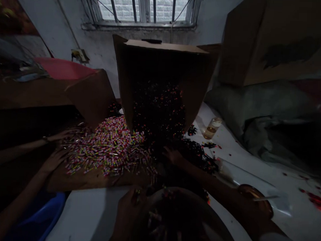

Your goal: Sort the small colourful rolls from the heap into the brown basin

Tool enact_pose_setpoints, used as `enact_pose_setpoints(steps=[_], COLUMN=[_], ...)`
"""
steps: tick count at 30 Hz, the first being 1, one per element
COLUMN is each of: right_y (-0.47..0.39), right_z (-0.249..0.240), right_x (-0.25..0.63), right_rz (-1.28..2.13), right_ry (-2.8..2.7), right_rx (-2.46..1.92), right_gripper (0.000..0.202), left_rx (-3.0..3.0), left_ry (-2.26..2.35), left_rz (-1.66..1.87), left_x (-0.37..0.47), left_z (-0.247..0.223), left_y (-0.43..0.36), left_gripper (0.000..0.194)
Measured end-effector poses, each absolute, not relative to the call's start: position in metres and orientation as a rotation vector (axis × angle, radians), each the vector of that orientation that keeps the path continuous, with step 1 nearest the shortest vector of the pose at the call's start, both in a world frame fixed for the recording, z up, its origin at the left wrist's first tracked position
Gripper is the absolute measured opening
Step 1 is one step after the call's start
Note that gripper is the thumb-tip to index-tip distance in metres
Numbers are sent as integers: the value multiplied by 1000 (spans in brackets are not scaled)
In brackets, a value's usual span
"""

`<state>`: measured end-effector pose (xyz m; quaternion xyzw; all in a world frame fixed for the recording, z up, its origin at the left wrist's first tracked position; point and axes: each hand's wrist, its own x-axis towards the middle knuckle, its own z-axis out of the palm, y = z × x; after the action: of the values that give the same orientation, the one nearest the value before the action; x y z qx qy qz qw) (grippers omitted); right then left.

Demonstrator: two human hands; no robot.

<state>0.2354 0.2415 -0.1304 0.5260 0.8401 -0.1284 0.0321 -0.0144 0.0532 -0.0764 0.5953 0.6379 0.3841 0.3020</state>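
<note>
My right hand [173, 156] reaches into a heap of small black pieces with orange tips [193, 149], its fingers stretched out and partly lost in the dark. The heap spills from an open cardboard box [201, 86] lying on its side. Close to me, my left hand [127, 203] is closed beside the rim of a dark round basin [215, 217]; a few yellow-green specks show at its fingers, too dim to name. Several small slender pieces lie in the basin. Left of the heap spreads a pile of pink, white and yellow-green small tubes [109, 143].
Another person's two hands [53, 160] touch the pile's left side. A blue tub [48, 215] stands below them. On the white table, a jar of amber liquid [212, 128], a clear plastic roll [234, 174] and an amber dish [265, 206] lie right. Large cardboard box [236, 49] behind.
</note>
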Motion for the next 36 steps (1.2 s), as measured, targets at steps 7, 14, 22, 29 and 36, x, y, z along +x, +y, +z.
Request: enact_pose_setpoints(steps=[7, 14, 22, 29, 36], right_y=[249, 212, 132, 75, 40], right_z=[-100, -76, -46, -17, 10], right_x=[248, 247, 225, 230, 230], right_rz=[-788, -1705, -2573, -2768, -2526], right_ry=[2621, 2537, 2232, 2088, 2043], right_rx=[2147, 2492, 2312, 2277, 2502], right_gripper=[36, 53, 50, 59, 39], left_rx=[1464, 1342, 1349, 1361, 1094], left_ry=[1688, 1606, 1398, 1319, 1099], left_rz=[1092, 1120, 1086, 1148, 1092], left_x=[-18, -12, 11, 21, 32], left_z=[-73, -67, -31, -13, 0], left_y=[55, 63, 65, 54, 37], left_gripper=[21, 31, 32, 22, 38])
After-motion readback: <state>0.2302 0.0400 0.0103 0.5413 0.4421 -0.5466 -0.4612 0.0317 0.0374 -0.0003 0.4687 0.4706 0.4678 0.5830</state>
